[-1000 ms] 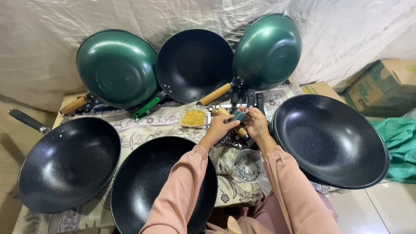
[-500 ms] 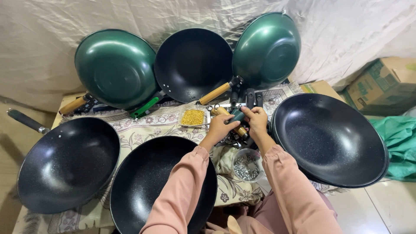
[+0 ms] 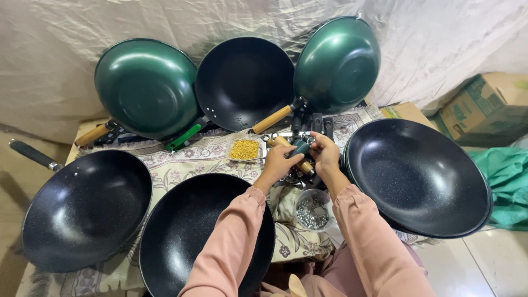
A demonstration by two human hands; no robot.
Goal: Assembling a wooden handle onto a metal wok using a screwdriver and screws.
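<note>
Both hands meet at centre, just above the middle of the surface (image 3: 181, 165), which is covered with a floral cloth. Left hand (image 3: 281, 160) is closed around a wooden handle (image 3: 301, 165), fingers curled over it. Right hand (image 3: 324, 154) is closed too, pinching a dark green fitting (image 3: 301, 146) at the handle's upper end; exact grip is hard to tell. Handle lies tilted, its top pointing to 11 o'clock.

At 6 o'clock of the hands, a clear cup (image 3: 312, 210) of small metal screws sits between the 2 pink sleeves. At 9 o'clock, a small tray (image 3: 244, 149) holds yellow bits. More handles and dark parts lie at 12 o'clock, just beyond the hands.

6 woks ring the spot: 3 lean on the backdrop sheet, green wok (image 3: 146, 88) at 10 o'clock, black wok (image 3: 245, 82) at 11, another green one (image 3: 336, 63) at 1. 3 speckled black woks lie open side up at 3 (image 3: 418, 179), 7 (image 3: 187, 236) and 8 o'clock (image 3: 82, 209).

Cardboard box (image 3: 484, 107) at far 2 o'clock.
</note>
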